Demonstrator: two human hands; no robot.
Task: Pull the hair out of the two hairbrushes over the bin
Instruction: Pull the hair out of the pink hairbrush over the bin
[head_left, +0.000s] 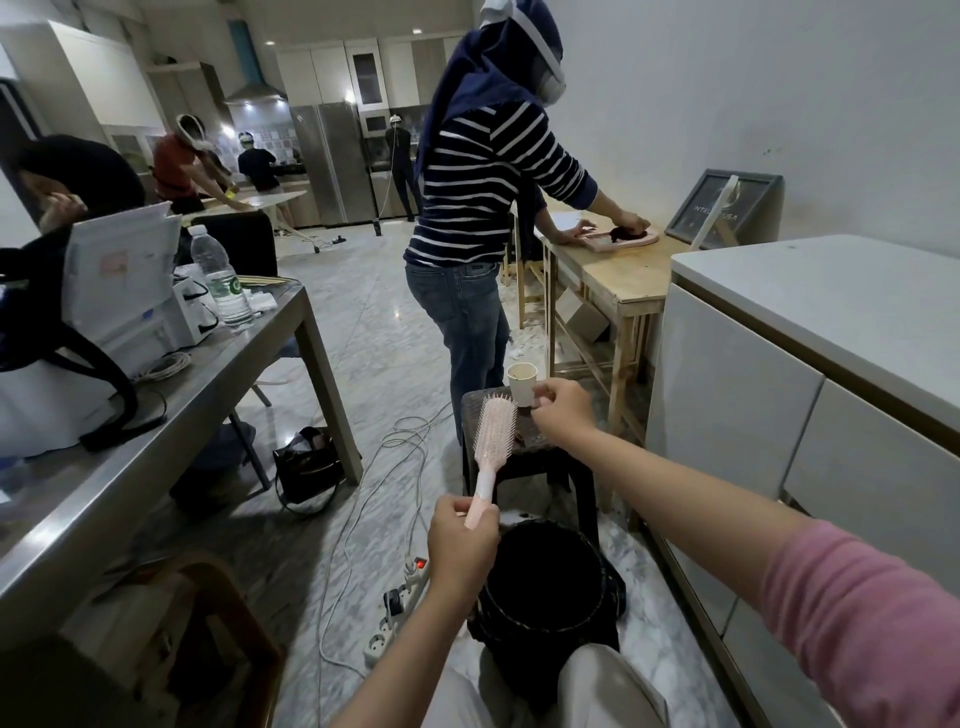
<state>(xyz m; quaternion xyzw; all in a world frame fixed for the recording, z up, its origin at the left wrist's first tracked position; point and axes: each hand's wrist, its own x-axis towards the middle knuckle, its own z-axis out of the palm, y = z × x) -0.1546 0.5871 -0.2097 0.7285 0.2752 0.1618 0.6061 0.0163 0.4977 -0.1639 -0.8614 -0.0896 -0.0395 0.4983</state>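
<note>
My left hand (461, 540) grips the handle of a pink hairbrush (493, 436), held upright above the near rim of the black bin (545, 577) on the floor. The bristles face right. My right hand (563, 408) is stretched out beyond the brush, over a dark stool (524, 447), with its fingertips curled together; whether they pinch hair is too small to tell. Only one hairbrush is in view.
A paper cup (522, 383) stands on the stool by my right hand. A person in a striped top (483, 208) stands just behind it at a wooden table (618, 275). A power strip (400, 608) and cables lie left of the bin. White cabinets (779, 415) stand to the right and a steel table (156, 405) to the left.
</note>
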